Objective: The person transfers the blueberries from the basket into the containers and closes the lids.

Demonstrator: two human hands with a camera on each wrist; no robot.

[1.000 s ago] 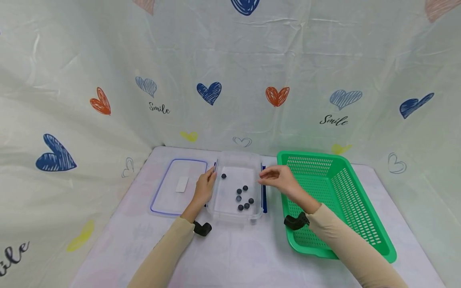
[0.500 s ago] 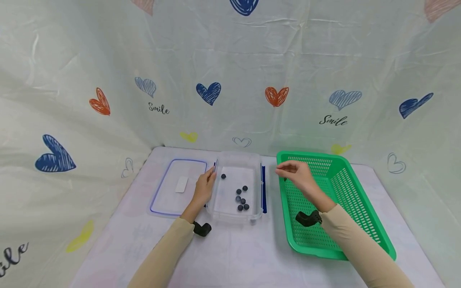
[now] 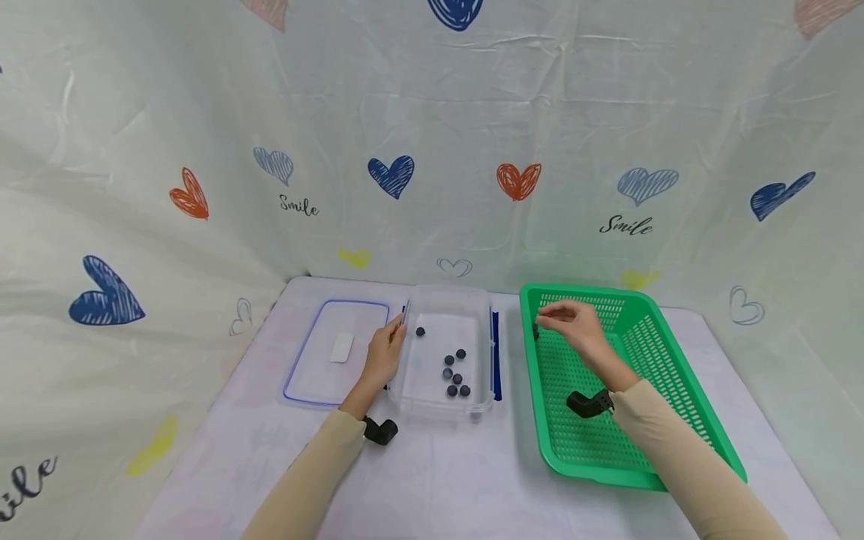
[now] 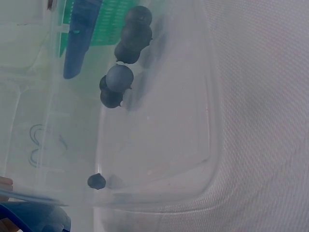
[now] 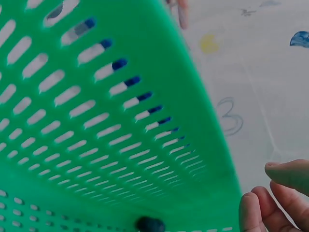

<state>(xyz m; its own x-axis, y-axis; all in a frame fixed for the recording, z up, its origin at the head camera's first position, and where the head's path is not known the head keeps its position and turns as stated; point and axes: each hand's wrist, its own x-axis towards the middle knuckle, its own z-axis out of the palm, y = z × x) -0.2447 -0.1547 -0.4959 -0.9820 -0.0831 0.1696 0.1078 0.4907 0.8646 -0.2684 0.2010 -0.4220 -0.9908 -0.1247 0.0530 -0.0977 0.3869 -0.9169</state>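
My left hand (image 3: 385,354) grips the left side of a clear plastic box (image 3: 432,409) near its blue latch (image 4: 38,217). Several dark blueberries (image 3: 449,360) lie on the box floor, most toward the near right and one (image 4: 96,181) alone at the far left. Over the left part of a green basket (image 3: 550,442), my right hand (image 3: 574,324) hovers with thumb and fingers apart and nothing between them. Below it, a dark blueberry (image 5: 150,224) lies in the basket by the left wall.
A clear lid (image 3: 304,375) with a blue rim and a white rectangle (image 3: 342,347) lies left of the box. The box's other blue latch (image 3: 497,356) hangs on its right side, facing the basket. A heart-printed curtain (image 3: 452,225) rises behind the table.
My right hand has moved right, from the box's right rim to over the basket, where a blueberry now shows below it. One blueberry in the box rolled left. My left hand stays put.
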